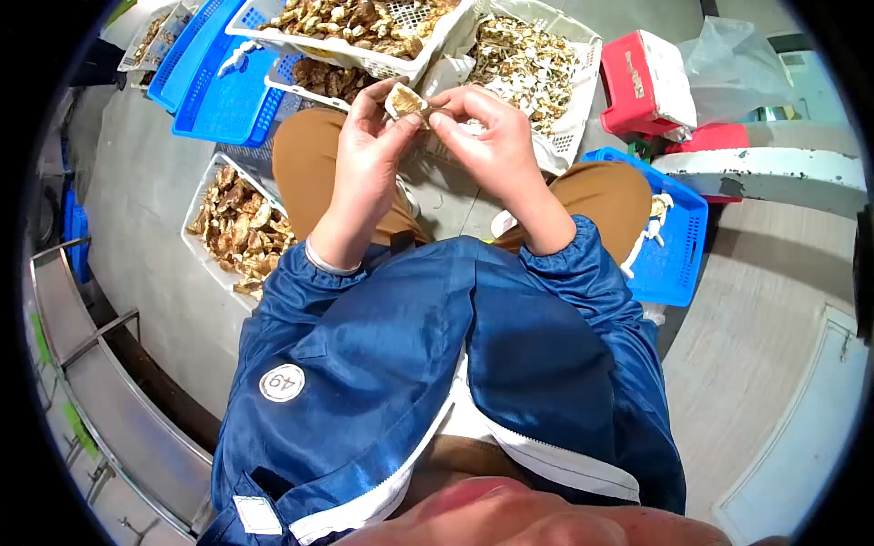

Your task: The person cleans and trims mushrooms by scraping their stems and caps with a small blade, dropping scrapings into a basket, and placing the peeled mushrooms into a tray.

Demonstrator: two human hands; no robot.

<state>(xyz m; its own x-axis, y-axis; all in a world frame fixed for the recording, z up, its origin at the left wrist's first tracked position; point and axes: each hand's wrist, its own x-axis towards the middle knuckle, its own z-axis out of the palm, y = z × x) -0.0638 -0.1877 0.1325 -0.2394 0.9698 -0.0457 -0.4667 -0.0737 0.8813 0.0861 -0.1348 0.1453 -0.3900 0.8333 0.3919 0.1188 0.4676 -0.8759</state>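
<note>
Between my two hands, above my knees, is a pale mushroom point(403, 100) with its gilled underside turned up. Fingers and thumb of my left hand point(366, 146) are closed around its cap. At its right side my right hand point(492, 136) pinches with thumb and forefinger, seemingly on the stem, which the fingers mostly hide. Just beyond my hands stands a white basket point(441, 56) of brown mushrooms, stacked on another one. Beside it a lined white crate point(583, 96) holds many small pale stem pieces point(523, 68).
By my left knee is a white basket point(193, 238) of mushroom caps point(238, 223). Blue trays point(214, 96) lie at the far left, and another blue basket point(674, 264) is at my right. A red and white box point(637, 82) stands near a white metal beam point(774, 171).
</note>
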